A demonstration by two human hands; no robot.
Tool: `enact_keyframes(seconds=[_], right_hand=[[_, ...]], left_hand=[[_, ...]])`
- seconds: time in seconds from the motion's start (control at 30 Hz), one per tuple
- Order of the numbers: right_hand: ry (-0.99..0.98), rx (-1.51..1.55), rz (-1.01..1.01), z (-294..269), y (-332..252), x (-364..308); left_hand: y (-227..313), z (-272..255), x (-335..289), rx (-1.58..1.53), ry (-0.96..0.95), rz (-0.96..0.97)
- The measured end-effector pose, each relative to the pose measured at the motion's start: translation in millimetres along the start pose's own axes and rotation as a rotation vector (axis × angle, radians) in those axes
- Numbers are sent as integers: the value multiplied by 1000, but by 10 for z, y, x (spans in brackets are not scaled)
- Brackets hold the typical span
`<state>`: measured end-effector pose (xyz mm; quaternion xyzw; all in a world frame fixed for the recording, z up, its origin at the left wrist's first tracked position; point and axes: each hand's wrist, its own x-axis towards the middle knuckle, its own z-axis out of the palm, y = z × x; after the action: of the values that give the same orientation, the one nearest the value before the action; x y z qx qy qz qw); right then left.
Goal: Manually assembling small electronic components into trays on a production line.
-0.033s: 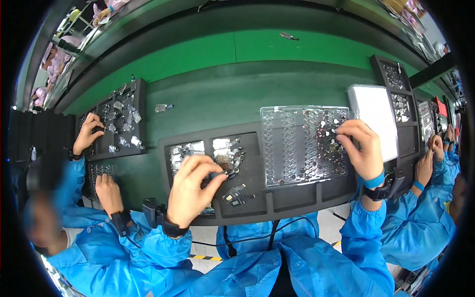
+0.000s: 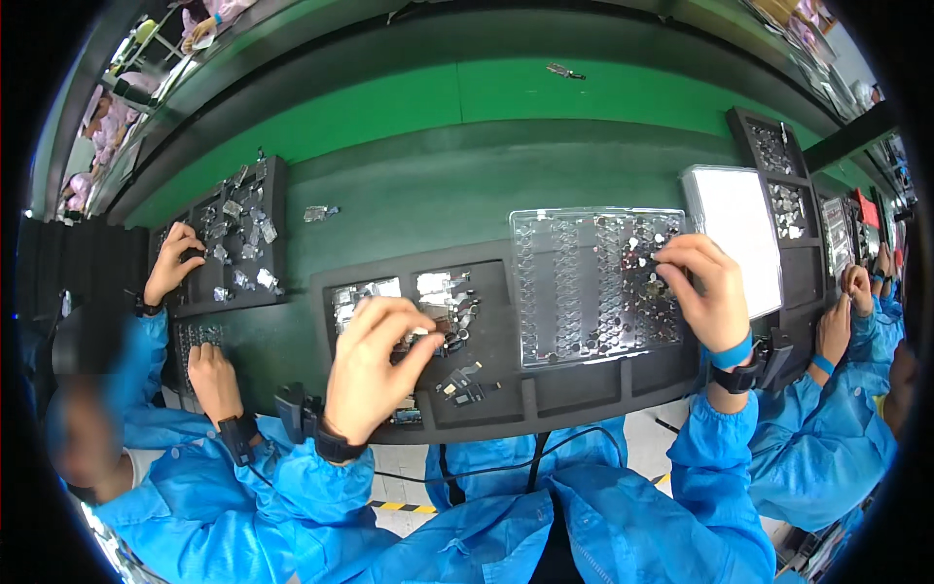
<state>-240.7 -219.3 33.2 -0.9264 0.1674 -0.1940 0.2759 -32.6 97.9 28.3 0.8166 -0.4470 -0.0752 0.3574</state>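
Observation:
My left hand (image 2: 375,365) is over the black foam tray (image 2: 506,404), thumb and index finger closed together beside several small dark and silver parts (image 2: 457,326). Whatever lies between those fingertips is too small to make out. Over the right side of a clear plastic tray (image 2: 555,360), my right hand (image 2: 708,292) pinches with thumb and index finger. Its fingertips are close to small black and silver parts (image 2: 637,292), and what they hold cannot be made out. Flat dark flex-cable pieces (image 2: 469,386) lie in the foam tray near my left hand.
A white sheet-like panel (image 2: 735,234) stands right of the clear tray, beside another dark compartment tray (image 2: 803,277). At left, a co-worker's hand (image 2: 173,263) reaches over a foam tray (image 2: 277,214) of silver parts. Another person's hands (image 2: 835,326) work at far right. A loose part (image 2: 319,212) lies on the green table.
My left hand has shifted slightly to the left, and its fingertips have moved a little away from the small dark parts. My right hand has shifted very slightly to the left.

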Motion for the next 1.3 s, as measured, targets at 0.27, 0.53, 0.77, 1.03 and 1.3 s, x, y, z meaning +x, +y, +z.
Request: enact_keyframes(seconds=[0.27, 0.53, 0.77, 1.03, 1.3], right_hand=[[33, -90, -33, 244, 21, 153], [68, -120, -51, 359, 2, 150], [113, 312, 192, 249, 53, 75], [307, 618, 244, 117, 114, 78], [322, 509, 10, -1, -220, 287]], left_hand=[[-105, 99, 1574, 8, 6, 75], [-619, 1015, 2944, 173, 97, 103], [-510, 1536, 3332, 282, 120, 297], [-441, 1325, 3544, 210, -43, 92], [-16, 444, 2738, -671, -39, 34]])
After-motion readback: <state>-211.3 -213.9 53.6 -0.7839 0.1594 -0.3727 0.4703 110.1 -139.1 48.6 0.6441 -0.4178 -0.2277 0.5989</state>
